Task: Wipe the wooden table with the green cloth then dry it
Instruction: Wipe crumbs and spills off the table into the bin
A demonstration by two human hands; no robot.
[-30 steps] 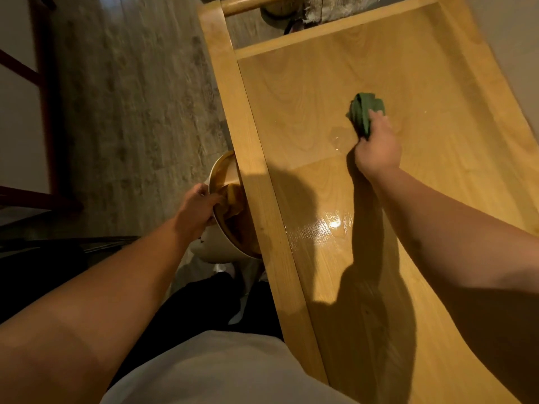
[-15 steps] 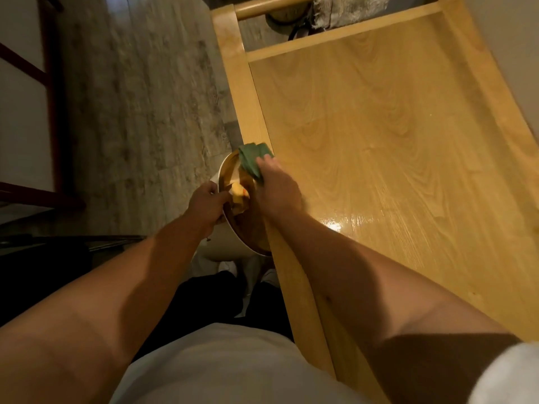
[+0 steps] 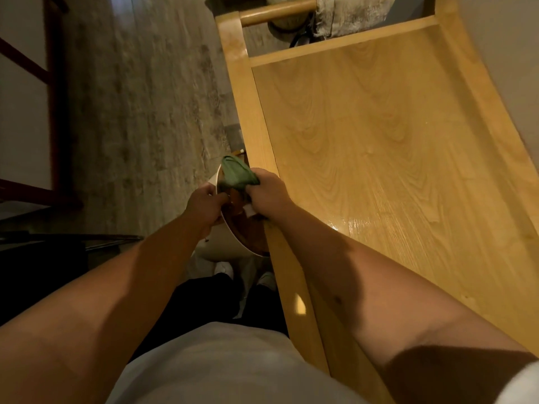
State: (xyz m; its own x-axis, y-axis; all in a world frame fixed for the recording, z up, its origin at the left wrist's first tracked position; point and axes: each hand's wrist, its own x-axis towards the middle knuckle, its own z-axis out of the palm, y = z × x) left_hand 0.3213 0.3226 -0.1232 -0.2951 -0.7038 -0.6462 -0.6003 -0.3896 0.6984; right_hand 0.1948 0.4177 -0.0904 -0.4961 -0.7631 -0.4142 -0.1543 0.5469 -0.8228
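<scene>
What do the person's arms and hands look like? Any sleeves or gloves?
Both arms are bare down to the hands. The left hand and right hand wear no gloves, rings or watch. A white short sleeve shows at the right shoulder.

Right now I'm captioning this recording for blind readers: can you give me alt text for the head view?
A person's right hand holds a bunched green cloth over a white bowl, which the left hand grips by its rim beside a wooden table. The tabletop shines wet near the arm.
</scene>
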